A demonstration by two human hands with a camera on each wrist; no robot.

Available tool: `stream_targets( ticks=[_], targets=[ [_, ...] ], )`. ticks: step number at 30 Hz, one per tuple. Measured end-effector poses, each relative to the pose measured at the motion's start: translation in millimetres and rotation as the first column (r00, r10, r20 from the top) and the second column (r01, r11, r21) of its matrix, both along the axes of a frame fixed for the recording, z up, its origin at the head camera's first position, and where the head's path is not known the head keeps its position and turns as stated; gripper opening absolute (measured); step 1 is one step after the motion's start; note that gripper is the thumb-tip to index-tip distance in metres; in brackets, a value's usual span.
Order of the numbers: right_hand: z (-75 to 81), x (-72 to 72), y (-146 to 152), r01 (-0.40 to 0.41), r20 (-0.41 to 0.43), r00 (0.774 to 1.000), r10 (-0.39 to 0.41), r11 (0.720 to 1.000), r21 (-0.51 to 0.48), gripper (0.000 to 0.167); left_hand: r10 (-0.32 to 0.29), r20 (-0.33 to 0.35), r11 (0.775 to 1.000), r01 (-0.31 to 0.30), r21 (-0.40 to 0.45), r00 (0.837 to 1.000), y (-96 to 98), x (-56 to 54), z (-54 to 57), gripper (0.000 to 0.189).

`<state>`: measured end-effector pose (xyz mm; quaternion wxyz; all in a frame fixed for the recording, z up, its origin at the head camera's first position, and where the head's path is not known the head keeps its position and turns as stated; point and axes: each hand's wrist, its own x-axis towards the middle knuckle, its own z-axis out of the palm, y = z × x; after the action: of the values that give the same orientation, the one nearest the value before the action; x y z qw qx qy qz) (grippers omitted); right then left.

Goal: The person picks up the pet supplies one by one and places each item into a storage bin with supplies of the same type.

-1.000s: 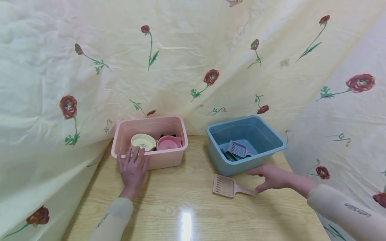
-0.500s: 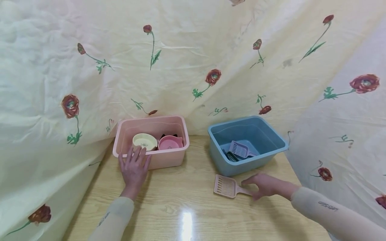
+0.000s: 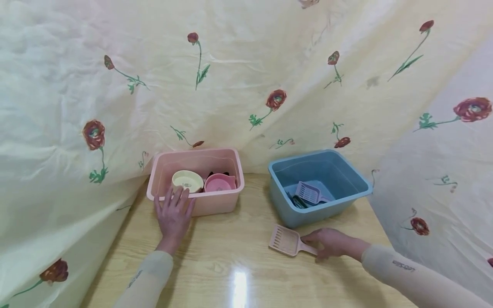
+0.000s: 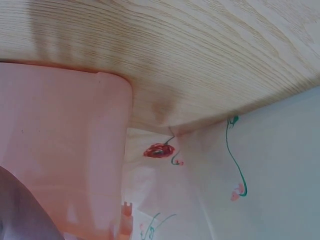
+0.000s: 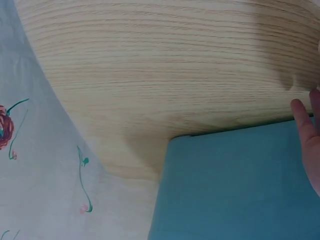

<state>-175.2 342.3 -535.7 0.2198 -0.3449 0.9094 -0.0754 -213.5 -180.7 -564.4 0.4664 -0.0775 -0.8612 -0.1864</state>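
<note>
A pink litter scoop (image 3: 286, 240) with a slotted head lies on the wooden table in front of the blue bin. My right hand (image 3: 326, 244) pinches its handle between thumb and fingers. In the right wrist view, fingers (image 5: 305, 125) of that hand show at the right edge, beside the blue bin wall; the scoop is out of sight there. My left hand (image 3: 174, 218) rests with spread fingers on the front rim of the pink bin (image 3: 215, 206). Inside that bin are a cream bowl (image 3: 187, 180) and a pink bowl (image 3: 219, 183) with pointed ears.
The blue bin (image 3: 319, 214) stands at the right, holding a purple litter scoop (image 3: 309, 192) and a dark green item (image 3: 298, 202). Dark pointed tips (image 3: 227, 173) show behind the pink bowl. A flowered cloth (image 3: 246, 85) hangs behind and beside the wooden table (image 3: 215, 265).
My right hand has moved left from beside the blue bin onto the handle of the pink litter scoop. The scoop has turned and shifted slightly left. My left hand stays on the pink bin's rim.
</note>
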Motion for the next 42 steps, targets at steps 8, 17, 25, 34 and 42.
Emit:
stream_targets(
  ticks=[8,17,25,34,42],
  targets=[
    [-1.6,4.4,-6,-0.087,-0.058,0.995,0.086,0.996,-0.03,0.061,0.004,-0.002,1.0,-0.004,0.005,1.0,0.2,1.8,-1.0,0.038],
    [-3.9,-0.3,-9,-0.219,-0.078,0.974,0.213,0.972,-0.09,0.053,-0.012,-0.006,1.0,0.012,0.002,1.0,4.9,-0.8,0.4,0.038],
    [-5.2,-9.2,-14,-0.376,-0.151,0.923,0.354,0.914,-0.153,0.049,0.001,-0.036,1.0,-0.001,0.007,0.999,2.8,-1.0,1.0,0.035],
    [-9.7,-15.9,-16,-0.483,-0.246,0.854,0.458,0.874,-0.048,0.061,0.0,-0.018,1.0,0.0,0.01,1.0,0.6,-0.3,0.3,0.036],
    [-11.6,-22.7,-20,-0.519,-0.295,0.831,0.472,0.848,-0.105,0.05,-0.007,-0.031,1.0,0.007,0.005,1.0,0.5,-0.3,0.6,0.036]
  ],
)
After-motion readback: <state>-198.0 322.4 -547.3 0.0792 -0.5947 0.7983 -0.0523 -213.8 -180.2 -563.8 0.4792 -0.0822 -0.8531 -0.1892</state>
